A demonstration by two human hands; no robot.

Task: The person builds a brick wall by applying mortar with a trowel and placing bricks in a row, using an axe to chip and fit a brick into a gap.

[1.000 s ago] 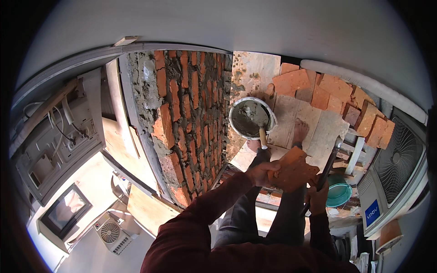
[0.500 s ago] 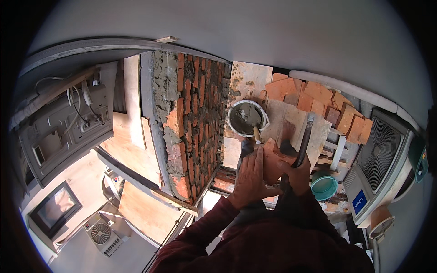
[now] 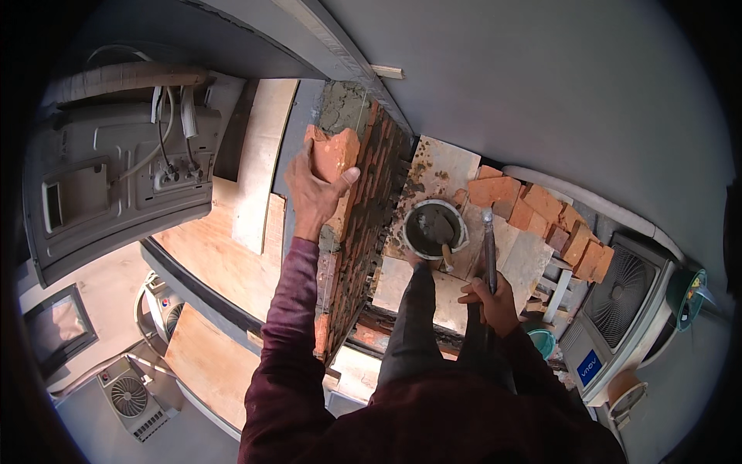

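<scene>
Left hand (image 3: 313, 193) risen from lap, fingers wrapped round brick (image 3: 334, 155) atop wall (image 3: 363, 224); right hand (image 3: 487, 301) grips hammer (image 3: 489, 251).

Rough, matt red clay brick (image 3: 334, 155) sits in the left hand (image 3: 313, 193); the brick wall (image 3: 363, 224) shows coarse grey mortar. The right hand (image 3: 491, 301) grips a dull metal hammer (image 3: 488, 251).
</scene>
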